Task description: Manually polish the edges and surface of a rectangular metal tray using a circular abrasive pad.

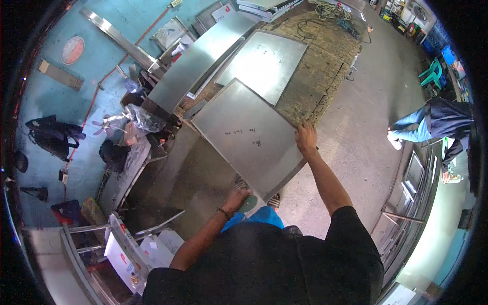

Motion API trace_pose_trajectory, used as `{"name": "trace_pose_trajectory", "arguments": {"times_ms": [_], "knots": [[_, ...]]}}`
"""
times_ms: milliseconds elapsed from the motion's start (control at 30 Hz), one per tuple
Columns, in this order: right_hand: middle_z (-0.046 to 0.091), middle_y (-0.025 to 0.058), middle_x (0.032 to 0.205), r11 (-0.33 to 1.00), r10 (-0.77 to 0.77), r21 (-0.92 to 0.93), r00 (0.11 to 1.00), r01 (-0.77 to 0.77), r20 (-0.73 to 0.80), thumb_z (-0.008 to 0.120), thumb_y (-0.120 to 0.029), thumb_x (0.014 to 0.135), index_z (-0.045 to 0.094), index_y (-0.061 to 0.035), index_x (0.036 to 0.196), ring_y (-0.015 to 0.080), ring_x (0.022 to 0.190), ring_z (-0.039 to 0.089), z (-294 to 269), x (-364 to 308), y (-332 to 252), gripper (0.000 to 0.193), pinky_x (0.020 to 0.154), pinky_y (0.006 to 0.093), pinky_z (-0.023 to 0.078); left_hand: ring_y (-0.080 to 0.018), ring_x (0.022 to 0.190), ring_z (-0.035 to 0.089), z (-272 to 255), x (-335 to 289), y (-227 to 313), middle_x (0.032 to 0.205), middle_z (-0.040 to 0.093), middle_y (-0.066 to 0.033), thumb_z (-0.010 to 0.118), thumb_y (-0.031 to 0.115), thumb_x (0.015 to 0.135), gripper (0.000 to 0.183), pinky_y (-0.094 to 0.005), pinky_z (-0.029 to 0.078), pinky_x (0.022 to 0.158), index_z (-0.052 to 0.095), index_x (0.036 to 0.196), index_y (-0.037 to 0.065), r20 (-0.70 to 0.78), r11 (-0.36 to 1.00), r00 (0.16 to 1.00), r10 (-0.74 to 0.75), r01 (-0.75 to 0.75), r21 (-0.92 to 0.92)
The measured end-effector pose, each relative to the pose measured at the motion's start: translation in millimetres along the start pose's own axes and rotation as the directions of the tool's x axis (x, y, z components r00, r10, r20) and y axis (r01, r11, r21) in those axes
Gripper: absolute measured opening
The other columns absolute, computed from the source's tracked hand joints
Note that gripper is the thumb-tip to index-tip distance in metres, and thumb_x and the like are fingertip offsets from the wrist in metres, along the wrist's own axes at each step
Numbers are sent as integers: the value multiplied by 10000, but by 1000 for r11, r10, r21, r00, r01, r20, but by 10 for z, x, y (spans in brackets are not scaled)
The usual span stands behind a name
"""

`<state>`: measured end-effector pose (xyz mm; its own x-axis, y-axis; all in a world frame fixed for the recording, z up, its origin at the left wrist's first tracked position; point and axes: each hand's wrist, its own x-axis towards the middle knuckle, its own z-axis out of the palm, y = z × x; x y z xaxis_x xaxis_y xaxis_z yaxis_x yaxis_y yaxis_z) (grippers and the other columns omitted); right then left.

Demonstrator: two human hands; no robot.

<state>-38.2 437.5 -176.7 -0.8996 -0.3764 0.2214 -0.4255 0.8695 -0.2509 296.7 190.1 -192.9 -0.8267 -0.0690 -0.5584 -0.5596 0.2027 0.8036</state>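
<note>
A square sheet-metal panel (241, 134) with handwritten marks and a folded rim lies tilted before me, its far part over the workbench. My right hand (306, 139) is closed on its right edge. Low at the near-left edge, beside the panel's near corner, my left hand (237, 198) has its fingers curled in. A dark green round piece (248, 205) shows next to that hand; whether I grip it or the panel is hard to make out. Another bare metal panel (267, 63) lies flat just beyond, partly covered by the nearer one.
The worn wooden workbench (317, 76) bears a long sheet-metal piece (203, 61) and a power tool (348, 28) with coiled cable. A metal rack (76, 244) with film-covered sheets stands at lower left. Metal lengths (412, 198) lie at right, near another person (442, 122).
</note>
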Motion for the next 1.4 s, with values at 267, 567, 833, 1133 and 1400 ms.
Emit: {"name": "trace_pose_trajectory", "arguments": {"times_ms": [267, 567, 833, 1133, 1400], "knots": [[686, 133, 1136, 998, 42, 60, 984, -32, -171, 665, -87, 857, 697, -76, 1132, 341, 1149, 633, -62, -105, 19, 278, 963, 493, 496, -171, 972, 635, -813, -616, 265, 1046, 710, -82, 624, 321, 1032, 387, -349, 513, 877, 703, 1180, -27, -157, 957, 962, -223, 185, -225], [689, 171, 1069, 975, 219, 28, 975, -220, 23, 698, -135, 863, 684, -71, 1052, 385, 1005, 671, -143, 14, -127, 201, 932, 501, 490, -188, 1073, 627, -1872, -392, 238, 1201, 644, -66, 624, 139, 1028, 251, -310, 538, 873, 635, 1268, 69, -185, 884, 978, -100, 2, -467], [674, 150, 1112, 927, 333, -166, 942, -336, -50, 698, -183, 878, 693, -70, 1049, 344, 1094, 649, -94, -11, -253, 205, 936, 497, 482, -194, 1047, 668, -3094, -300, 200, 1286, 643, -96, 729, 311, 984, 587, -334, 574, 764, 526, 1474, 59, 77, 819, 996, -45, 81, -568], [676, 130, 1196, 879, 396, -272, 917, -391, -41, 674, -224, 914, 711, -82, 1136, 307, 1162, 635, -148, 96, -539, 266, 1002, 479, 457, -173, 893, 742, -3512, -58, 335, 1055, 761, -111, 743, 237, 975, 482, -253, 511, 649, 611, 1381, 13, 24, 947, 999, -35, 41, -317], [690, 138, 1198, 866, 466, -200, 885, -458, -8, 704, -230, 893, 720, -86, 1158, 310, 1184, 632, -212, 142, -573, 303, 1022, 484, 456, -115, 656, 647, -3482, 100, 333, 844, 706, -54, 691, 413, 1016, 404, -239, 434, 531, 699, 1144, 31, -129, 904, 980, -153, 86, -418]]}}
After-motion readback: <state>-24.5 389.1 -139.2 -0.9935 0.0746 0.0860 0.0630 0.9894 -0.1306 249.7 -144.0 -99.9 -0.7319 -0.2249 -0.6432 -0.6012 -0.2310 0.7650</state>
